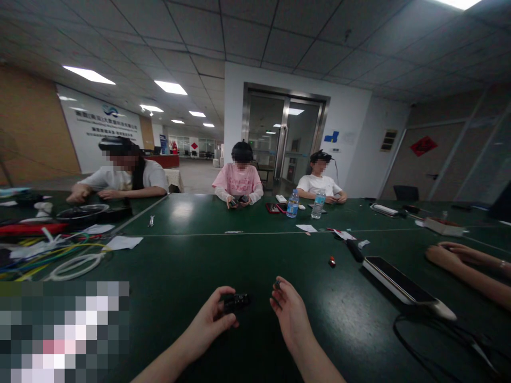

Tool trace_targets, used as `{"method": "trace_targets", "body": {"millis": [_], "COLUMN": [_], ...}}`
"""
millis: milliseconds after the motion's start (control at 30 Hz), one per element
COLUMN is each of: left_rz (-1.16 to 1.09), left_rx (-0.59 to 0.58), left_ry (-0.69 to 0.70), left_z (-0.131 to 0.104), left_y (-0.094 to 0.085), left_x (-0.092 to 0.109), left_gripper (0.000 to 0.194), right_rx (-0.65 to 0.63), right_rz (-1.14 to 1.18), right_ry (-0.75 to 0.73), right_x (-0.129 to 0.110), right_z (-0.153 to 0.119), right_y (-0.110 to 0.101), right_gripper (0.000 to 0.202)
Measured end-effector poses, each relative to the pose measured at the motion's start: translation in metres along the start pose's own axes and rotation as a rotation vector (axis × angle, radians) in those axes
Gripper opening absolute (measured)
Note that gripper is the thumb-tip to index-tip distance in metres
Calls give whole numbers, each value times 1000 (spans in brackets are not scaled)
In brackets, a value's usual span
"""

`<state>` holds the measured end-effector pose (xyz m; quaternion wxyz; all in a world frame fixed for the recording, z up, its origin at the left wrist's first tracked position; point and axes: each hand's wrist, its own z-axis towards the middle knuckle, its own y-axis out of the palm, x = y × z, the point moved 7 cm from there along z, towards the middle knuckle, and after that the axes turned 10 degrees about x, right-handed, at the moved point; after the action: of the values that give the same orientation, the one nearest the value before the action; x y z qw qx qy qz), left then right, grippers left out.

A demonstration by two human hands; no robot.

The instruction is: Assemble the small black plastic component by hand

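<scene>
My left hand [215, 319] is closed around a short black object [240, 301] with shiny parts, its free end pointing right. The exact kind is too dark to make out. A short gap to the right, my right hand [290, 311] is raised above the table with its fingers curled. Thumb and forefinger pinch a small dark piece [277, 285], too small to name. The piece and the black object are apart.
On the green table [191, 266] lie a small red-and-silver item [332, 261], a white device with a dark screen [399, 279], and black cables [423, 346]. Coiled wires [75, 266] lie left. Bottles [293, 205] stand farther back. Another person's hands [447, 255] rest at right; several people sit around.
</scene>
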<state>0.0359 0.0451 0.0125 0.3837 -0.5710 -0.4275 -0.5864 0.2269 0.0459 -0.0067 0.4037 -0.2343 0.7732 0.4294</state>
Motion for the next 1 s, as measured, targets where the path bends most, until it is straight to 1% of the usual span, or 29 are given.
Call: {"method": "trace_targets", "body": {"millis": [100,233,433,567,633,700,900,1000], "left_rz": [1,0,0,-54,-77,-98,-92,-93], "left_rx": [-10,-21,-30,-45,-40,-30,-23,-33], "left_ry": [8,18,29,24,20,14,-3,8], "left_z": [0,0,2,1,1,0,1,2], "left_y": [1,2,1,4,6,8,8,7], "left_x": [1,0,-4,-3,0,2,-1,-4], "left_gripper": [45,46,44,43,42,41,41,42], "right_rx": [-20,-131,-398,-506,-531,-545,-531,-545], "right_rz": [-29,-148,-393,-637,-752,-816,-856,-861], "right_ry": [7,-34,-254,-478,-537,-546,-561,-575], "right_x": [3,5,-1,-4,-2,-1,-2,-2], "right_z": [-3,-12,-36,-52,-57,-59,-59,-61], "right_y": [3,14,38,49,52,52,51,52], "right_gripper": [28,34,32,21,19,20,21,23]}}
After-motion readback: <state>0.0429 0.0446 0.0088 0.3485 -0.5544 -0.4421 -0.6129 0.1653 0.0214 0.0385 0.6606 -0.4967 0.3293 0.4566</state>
